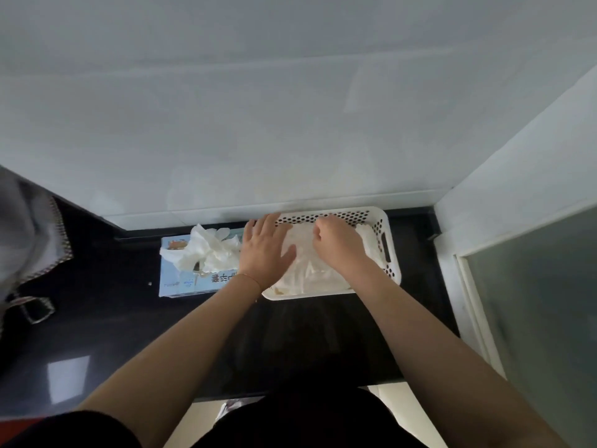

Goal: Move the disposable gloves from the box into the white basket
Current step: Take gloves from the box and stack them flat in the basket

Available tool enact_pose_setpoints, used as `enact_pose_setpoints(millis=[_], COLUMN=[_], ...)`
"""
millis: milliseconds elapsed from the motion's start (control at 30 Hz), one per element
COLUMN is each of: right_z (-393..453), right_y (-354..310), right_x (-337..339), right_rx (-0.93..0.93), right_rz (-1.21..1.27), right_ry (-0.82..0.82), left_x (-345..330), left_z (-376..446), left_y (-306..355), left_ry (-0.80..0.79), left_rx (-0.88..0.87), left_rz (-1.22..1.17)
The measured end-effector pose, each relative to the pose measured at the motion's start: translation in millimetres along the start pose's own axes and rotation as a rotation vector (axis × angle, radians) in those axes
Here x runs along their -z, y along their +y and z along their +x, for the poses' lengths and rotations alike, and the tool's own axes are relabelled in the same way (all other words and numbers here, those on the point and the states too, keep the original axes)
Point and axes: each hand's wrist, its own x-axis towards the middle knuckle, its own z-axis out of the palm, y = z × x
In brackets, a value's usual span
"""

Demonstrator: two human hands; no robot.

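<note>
A white perforated basket (386, 240) sits on the black counter against the back wall, holding a pile of translucent disposable gloves (310, 270). My left hand (263, 245) lies flat with straight fingers over the left side of that pile. My right hand (336, 242) is over the middle of the basket with fingers curled down into the gloves; whether it pinches one is hard to see. Left of the basket lies the light-blue glove box (184, 279), with a crumpled bunch of white gloves (206, 250) sticking out of its top opening.
The black counter (106, 318) runs left and toward me. A grey cloth (29, 240) hangs at the far left, with a clear rectangular item (37, 310) below it. A white wall and a frosted glass panel (533, 302) close off the right side.
</note>
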Motion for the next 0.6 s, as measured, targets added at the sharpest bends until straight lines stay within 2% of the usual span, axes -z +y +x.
enact_pose_setpoints(millis=[67,100,233,333,500,600], right_z=[2.8,2.5,2.3,3.7,5.6,6.4], right_y=[-27.3,-38.6,-90.5,-117.6,-142.6,-150.7], right_x=[-11.5,-16.0,-35.6,-44.5,-42.9,-36.4], right_rx=[0.020,0.029,0.056,0.061,0.046,0.030], right_rz=[0.072,0.097,0.134,0.156,0.180,0.197], right_ry=[-0.035,-0.042,-0.091,-0.104,-0.100,-0.075], left_x=[16.8,24.9,57.3,68.8,88.7,101.6], left_z=[-5.7,-8.5,-22.6,-27.5,-28.3,-23.6], left_y=[-31.6,-45.8,-105.9,-134.6,-154.2,-157.8], left_ry=[0.139,0.153,-0.045,-0.155,-0.031,-0.025], left_rx=[0.134,0.213,0.445,0.483,0.498,0.445], left_rz=[-0.039,-0.055,-0.119,-0.136,-0.304,-0.328])
